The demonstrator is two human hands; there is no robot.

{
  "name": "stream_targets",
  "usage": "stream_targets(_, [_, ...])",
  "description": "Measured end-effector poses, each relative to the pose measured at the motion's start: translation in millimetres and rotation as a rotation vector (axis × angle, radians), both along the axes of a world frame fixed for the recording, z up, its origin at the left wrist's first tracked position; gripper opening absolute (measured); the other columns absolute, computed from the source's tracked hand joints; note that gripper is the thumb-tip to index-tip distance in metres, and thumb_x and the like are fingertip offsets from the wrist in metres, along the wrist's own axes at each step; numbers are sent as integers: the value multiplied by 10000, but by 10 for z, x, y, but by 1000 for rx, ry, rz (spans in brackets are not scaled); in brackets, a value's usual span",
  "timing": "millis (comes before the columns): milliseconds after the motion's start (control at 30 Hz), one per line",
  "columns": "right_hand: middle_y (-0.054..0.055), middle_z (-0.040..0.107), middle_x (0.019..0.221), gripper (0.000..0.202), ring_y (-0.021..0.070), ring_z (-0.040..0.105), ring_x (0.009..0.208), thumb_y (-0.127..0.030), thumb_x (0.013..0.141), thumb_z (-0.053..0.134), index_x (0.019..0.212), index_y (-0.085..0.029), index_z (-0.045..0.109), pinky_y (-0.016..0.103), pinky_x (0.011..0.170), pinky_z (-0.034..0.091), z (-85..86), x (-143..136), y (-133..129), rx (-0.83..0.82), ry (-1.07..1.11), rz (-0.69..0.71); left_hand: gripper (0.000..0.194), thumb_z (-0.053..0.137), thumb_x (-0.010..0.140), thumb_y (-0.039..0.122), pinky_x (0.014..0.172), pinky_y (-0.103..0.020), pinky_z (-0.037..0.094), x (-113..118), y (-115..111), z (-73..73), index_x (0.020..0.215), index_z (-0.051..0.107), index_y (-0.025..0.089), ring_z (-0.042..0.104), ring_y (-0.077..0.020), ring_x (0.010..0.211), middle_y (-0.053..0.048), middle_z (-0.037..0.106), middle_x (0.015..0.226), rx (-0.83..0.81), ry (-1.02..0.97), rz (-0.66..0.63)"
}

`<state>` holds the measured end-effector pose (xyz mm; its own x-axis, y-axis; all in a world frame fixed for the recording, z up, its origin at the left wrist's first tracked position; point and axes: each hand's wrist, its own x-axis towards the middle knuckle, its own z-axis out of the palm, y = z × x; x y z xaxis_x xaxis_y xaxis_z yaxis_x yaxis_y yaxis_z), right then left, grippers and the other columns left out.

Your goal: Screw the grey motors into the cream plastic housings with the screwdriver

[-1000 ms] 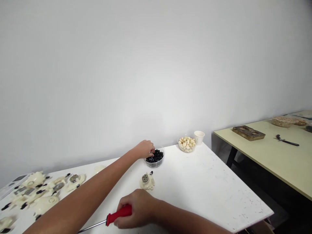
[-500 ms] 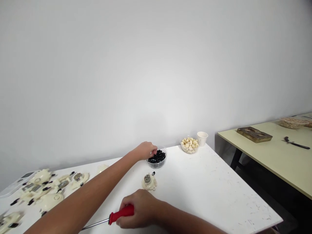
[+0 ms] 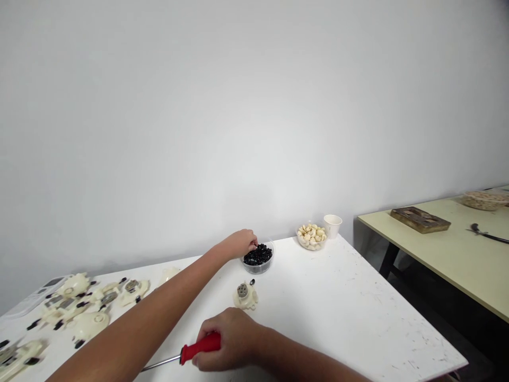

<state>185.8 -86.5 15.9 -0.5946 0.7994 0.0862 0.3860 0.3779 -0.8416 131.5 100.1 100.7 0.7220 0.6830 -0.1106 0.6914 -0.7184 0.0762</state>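
Observation:
My left hand reaches to a round clear bowl of small black pieces. Its fingers are pinched together at the bowl's left side; what they hold, if anything, is too small to make out. Lower down, my right hand grips the red handle of a screwdriver. The metal shaft points left, and its tip is hidden behind my left forearm. On the white table between my hands lies a cream plastic part with a grey round insert and a small black piece attached.
Several cream parts with black fittings crowd the table's left side, near a white device. A bowl of cream pieces and a white cup stand at the back right. Another table holds a brown block and a dark-handled tool.
The whole view has shifted slightly, so things appear a little farther right. My left hand stays at the bowl with its fingers pinched, and my right hand keeps its grip on the screwdriver.

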Motion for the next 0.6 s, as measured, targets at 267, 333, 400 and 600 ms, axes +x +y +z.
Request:
stream_targets(267, [-22,693,875,355,184,611,781,-401,721,785,1060,-304,746,258,722,459,29,4,-19,1,31,28,182,579,886,271,716,-304,446,-93,-59,206,1049,647,229,647,-222,823,-52,733,963,-102,-85,58])
stream_targets(333, [-33,692,1017,541,167,613,799,-309,674,806,1199,-335,678,226,690,463,149,105,-9,-106,96,135,204,561,907,301,733,-294,453,-213,-68,325,1073,659,235,660,-212,853,-43,745,982,-141,-130,58])
stream_targets(400, [-36,669,1094,607,150,595,784,-251,636,817,1213,-329,648,208,651,447,324,291,11,-161,133,160,258,536,935,376,735,-283,467,-442,-64,415,1097,678,235,673,-205,862,-37,753,964,-196,-189,66])
stream_targets(600, [-17,643,833,351,95,500,575,-314,759,770,1090,-225,694,206,533,386,753,1194,214,-221,580,13,520,721,763,638,589,-266,403,-1231,-190,4,1007,726,179,560,-170,644,-33,701,770,-491,-789,457])
